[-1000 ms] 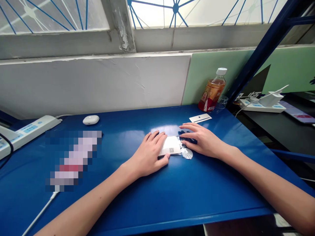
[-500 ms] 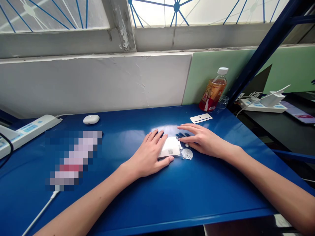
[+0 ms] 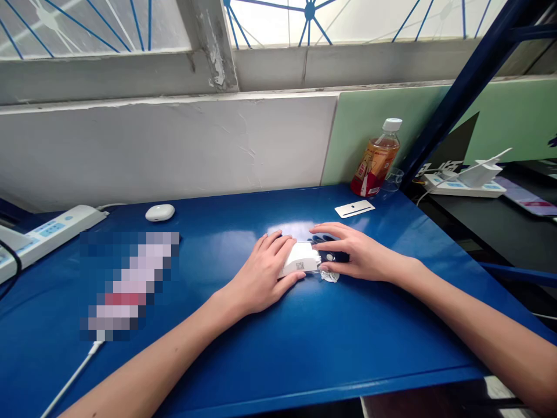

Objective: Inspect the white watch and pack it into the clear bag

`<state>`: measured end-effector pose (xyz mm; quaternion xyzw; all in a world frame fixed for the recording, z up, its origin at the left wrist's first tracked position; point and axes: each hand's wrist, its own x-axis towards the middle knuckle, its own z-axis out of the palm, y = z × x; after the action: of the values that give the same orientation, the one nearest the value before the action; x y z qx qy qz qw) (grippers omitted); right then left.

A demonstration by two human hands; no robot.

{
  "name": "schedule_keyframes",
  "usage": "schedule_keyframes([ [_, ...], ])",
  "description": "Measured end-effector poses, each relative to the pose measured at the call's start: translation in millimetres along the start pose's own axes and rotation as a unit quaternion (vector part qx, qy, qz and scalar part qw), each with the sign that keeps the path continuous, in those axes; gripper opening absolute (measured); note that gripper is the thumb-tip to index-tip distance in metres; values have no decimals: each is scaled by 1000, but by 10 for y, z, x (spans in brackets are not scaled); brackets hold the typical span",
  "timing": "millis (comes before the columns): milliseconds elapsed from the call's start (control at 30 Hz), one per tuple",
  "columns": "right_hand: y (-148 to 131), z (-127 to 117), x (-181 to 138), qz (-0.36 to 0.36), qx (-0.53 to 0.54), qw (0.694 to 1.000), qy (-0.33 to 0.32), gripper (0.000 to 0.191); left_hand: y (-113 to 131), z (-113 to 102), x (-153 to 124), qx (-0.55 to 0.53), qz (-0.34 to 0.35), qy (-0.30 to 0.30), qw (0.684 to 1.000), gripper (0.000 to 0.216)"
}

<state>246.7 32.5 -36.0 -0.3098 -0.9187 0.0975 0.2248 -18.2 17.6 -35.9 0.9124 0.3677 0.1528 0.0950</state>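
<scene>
A small white box point(image 3: 300, 258) with a printed code lies at the middle of the blue table point(image 3: 282, 348). My left hand point(image 3: 261, 276) rests on the box's left side, with fingers over its top and the thumb against its near edge. My right hand point(image 3: 357, 255) touches the box's right end, fingers bent down over a piece of clear plastic wrap point(image 3: 328, 274) that pokes out beneath it. The box is tipped up slightly on its right side.
A white card point(image 3: 354, 209) and a bottle of amber drink point(image 3: 376, 162) stand at the back right. A white oval case point(image 3: 160, 212) and a white power strip point(image 3: 47, 235) lie at the back left. A white cable point(image 3: 69, 380) crosses the front left. Another power strip point(image 3: 461, 183) sits on the right desk.
My right hand has closed in on the box's right end, covering more of the plastic wrap. The box has tipped up a little. The left hand stays in place.
</scene>
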Motion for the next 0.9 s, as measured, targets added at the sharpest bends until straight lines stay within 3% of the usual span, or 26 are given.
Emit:
schedule_keyframes([
  [167, -11, 35, 15, 0, 21, 999, 28, 19, 7, 2, 5, -5, 3, 25, 1000, 54],
  [333, -7, -40, 13, 1, 18, 1000, 12, 19, 15, 7, 4, -4, -7, 41, 999, 53],
  [900, 165, -293, -39, 60, 21, 997, -47, 21, -65, -29, 17, -4, -22, 2, 1000, 59],
])
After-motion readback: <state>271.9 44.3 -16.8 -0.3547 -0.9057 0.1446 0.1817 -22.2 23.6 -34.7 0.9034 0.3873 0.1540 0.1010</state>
